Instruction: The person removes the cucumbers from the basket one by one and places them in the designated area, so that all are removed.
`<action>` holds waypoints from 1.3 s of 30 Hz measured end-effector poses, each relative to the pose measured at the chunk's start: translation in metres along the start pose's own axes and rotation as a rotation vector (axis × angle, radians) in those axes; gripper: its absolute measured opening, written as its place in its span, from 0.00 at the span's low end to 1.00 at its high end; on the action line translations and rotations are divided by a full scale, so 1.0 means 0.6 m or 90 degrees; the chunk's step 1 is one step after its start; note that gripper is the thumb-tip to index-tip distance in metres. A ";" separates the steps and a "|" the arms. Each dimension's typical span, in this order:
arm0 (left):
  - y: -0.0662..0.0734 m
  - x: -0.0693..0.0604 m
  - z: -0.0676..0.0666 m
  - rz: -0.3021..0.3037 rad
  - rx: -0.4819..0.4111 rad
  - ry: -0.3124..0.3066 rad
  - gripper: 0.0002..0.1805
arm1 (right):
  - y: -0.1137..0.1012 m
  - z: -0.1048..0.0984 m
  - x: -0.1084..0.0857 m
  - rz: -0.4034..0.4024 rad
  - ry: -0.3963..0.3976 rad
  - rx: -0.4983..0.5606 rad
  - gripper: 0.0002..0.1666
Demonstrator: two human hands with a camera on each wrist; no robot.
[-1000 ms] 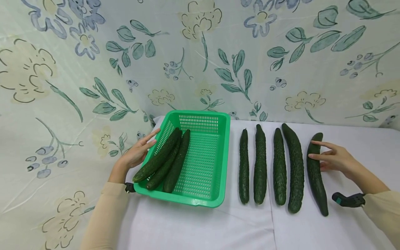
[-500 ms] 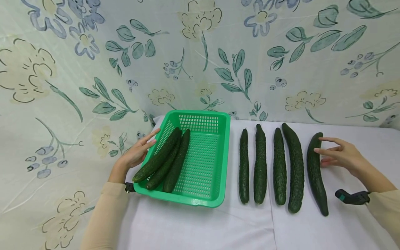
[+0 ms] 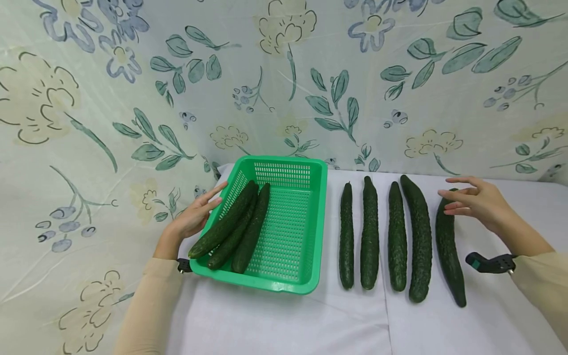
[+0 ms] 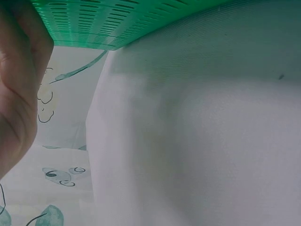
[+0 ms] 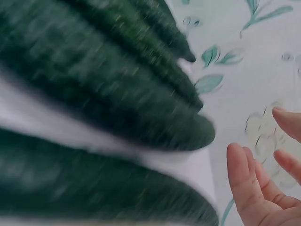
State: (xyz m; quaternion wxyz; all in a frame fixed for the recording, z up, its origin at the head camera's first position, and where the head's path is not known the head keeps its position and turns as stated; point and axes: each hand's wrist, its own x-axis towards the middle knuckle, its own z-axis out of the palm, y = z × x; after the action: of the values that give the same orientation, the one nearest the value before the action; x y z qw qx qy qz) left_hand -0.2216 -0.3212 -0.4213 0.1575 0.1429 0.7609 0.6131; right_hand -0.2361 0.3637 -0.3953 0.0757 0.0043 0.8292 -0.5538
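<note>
A green basket (image 3: 313, 231) holds three cucumbers (image 3: 250, 231) along its left side. The left hand (image 3: 192, 220) rests against the basket's left wall with fingers extended; in the left wrist view part of that hand (image 4: 19, 84) shows beside the basket (image 4: 94, 23). Over the upper end of the rightmost cucumber (image 3: 449, 256) is the right hand (image 3: 483, 204), fingers parted and holding nothing. The right wrist view shows its fingers (image 5: 242, 174) spread past the tip of the nearest cucumber (image 5: 94, 183).
Four more cucumbers lie roughly parallel between basket and right hand: a thin one (image 3: 346, 236), two medium ones (image 3: 370, 236) (image 3: 397, 236) and a long curved one (image 3: 420, 241). White cloth (image 3: 346, 325) covers the table; a floral curtain (image 3: 284, 118) hangs behind and at left.
The right hand has come off the side of the rightmost cucumber and moved up over its far end. The cucumbers, basket and left hand have stayed in place.
</note>
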 end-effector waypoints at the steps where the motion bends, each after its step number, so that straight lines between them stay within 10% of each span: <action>1: 0.001 0.000 0.001 0.001 0.001 0.000 0.29 | -0.009 0.003 0.002 -0.003 0.000 0.001 0.17; 12: 0.005 0.005 0.003 -0.006 0.005 0.005 0.29 | -0.094 0.053 0.021 -0.047 -0.029 0.060 0.20; 20: 0.002 0.008 -0.001 -0.003 0.010 0.009 0.29 | -0.165 0.114 0.046 -0.060 -0.043 0.009 0.41; 39: 0.001 -0.002 0.003 -0.023 0.006 0.021 0.29 | -0.287 0.271 0.078 -0.070 -0.149 0.142 0.30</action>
State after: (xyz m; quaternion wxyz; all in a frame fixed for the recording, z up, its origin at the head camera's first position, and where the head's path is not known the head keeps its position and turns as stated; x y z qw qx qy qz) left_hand -0.2197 -0.3203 -0.4211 0.1556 0.1197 0.7688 0.6087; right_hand -0.2786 0.1442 -0.3040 0.1401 -0.0971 0.7473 -0.6423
